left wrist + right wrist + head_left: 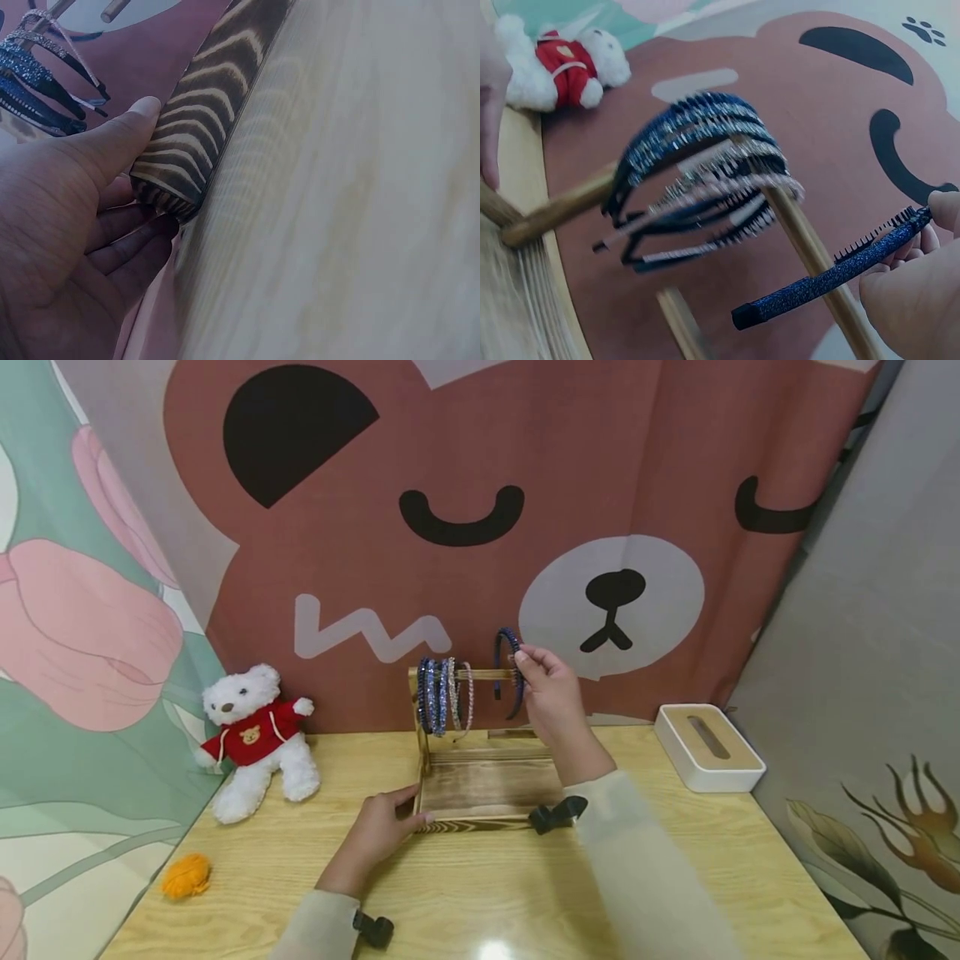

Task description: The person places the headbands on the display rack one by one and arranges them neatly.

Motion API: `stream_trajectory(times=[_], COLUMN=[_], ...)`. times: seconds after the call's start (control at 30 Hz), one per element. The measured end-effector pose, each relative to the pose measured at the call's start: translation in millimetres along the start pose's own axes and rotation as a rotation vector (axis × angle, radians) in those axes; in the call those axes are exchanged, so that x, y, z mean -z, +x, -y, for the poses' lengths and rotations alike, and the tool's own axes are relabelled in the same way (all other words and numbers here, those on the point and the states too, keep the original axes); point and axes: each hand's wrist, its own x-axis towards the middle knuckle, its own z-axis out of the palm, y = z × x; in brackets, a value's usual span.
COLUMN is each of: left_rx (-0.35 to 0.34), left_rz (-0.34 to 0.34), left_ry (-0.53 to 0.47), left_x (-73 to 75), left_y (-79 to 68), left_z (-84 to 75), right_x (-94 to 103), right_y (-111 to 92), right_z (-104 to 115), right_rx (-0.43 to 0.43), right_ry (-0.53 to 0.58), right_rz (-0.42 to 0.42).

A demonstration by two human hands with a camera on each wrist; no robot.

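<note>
A dark blue glittery headband [498, 664] with small comb teeth is pinched in my right hand [555, 697]. It is at the right end of the wooden rod [487, 675] of a stand; the right wrist view shows the headband [810, 292] crossing that rod [810, 244]. Several headbands [442, 693], blue, silver and pink, hang bunched on the rod's left part. My left hand [382, 827] holds the front left corner of the stand's wooden base [487, 785]. In the left wrist view, the thumb lies on the striped wood edge [195, 120] and the fingers curl beneath the corner.
A white teddy bear [255, 735] in a red sweater sits at the left, with an orange yarn ball [186, 877] in front of it. At the right back stands a white tissue box [711, 747] with a wooden lid. A bear-print curtain [360, 568] hangs behind the table [480, 893].
</note>
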Motion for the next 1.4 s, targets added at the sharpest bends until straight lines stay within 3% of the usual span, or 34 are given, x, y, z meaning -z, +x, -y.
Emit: stream_trajectory(times=[0.33, 0.63, 0.83, 1.0, 1.4], left_rx=[-0.011, -0.019, -0.011, -0.012, 0.001], left_rz=[0.003, 0.002, 0.000, -0.006, 0.004], left_ry=[0.003, 0.007, 0.009, 0.009, 0.008], left_x=[0.6, 1.8, 1.9, 1.7, 1.7], left_y=[1.3, 0.9, 0.2, -0.4, -1.2], left_z=[-3.6, -5.0, -5.3, -5.4, -4.4], right_x=[-19.7, -23.0, -25.0, -27.9, -28.2], right_y=[-3.4, -0.2, -0.9, -1.4, -3.9], right_z=[-27.3, -45.1, -55.6, -60.9, -62.8], right_rx=[-0.046, -0.052, -0.033, 0.002, -0.006], right_ry=[-0.090, -0.083, -0.158, -0.164, -0.178], right_rz=[-0.036, -0.064, -0.073, -0.072, -0.078])
